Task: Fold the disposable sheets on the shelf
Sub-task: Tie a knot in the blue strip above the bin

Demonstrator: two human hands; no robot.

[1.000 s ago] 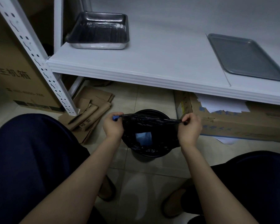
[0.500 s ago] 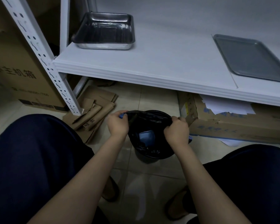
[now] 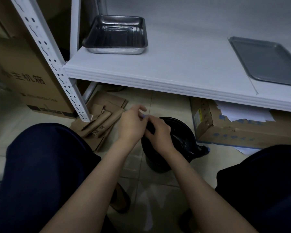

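Note:
A black bin (image 3: 160,158) with a black plastic bag liner (image 3: 183,140) stands on the floor below the white shelf (image 3: 175,76). My left hand (image 3: 133,125) and my right hand (image 3: 158,133) meet over the bin's left rim, both pinching the gathered top of the bag; a bluish drawstring tip (image 3: 144,116) shows between the fingers. Another bit of bag with a blue end (image 3: 203,149) hangs over the bin's right side. No disposable sheet lies on the shelf in view.
A deep steel tray (image 3: 116,34) sits at the shelf's left back, a flat grey tray (image 3: 265,61) at its right. Flattened cardboard (image 3: 104,118) lies by the shelf post (image 3: 57,68). A large carton (image 3: 23,64) stands left, another box with papers (image 3: 242,128) right.
My hands were apart, stretching the bag's mouth across the bin; the right hand has moved left to meet the left one, bunching the bag's top. The view has shifted left.

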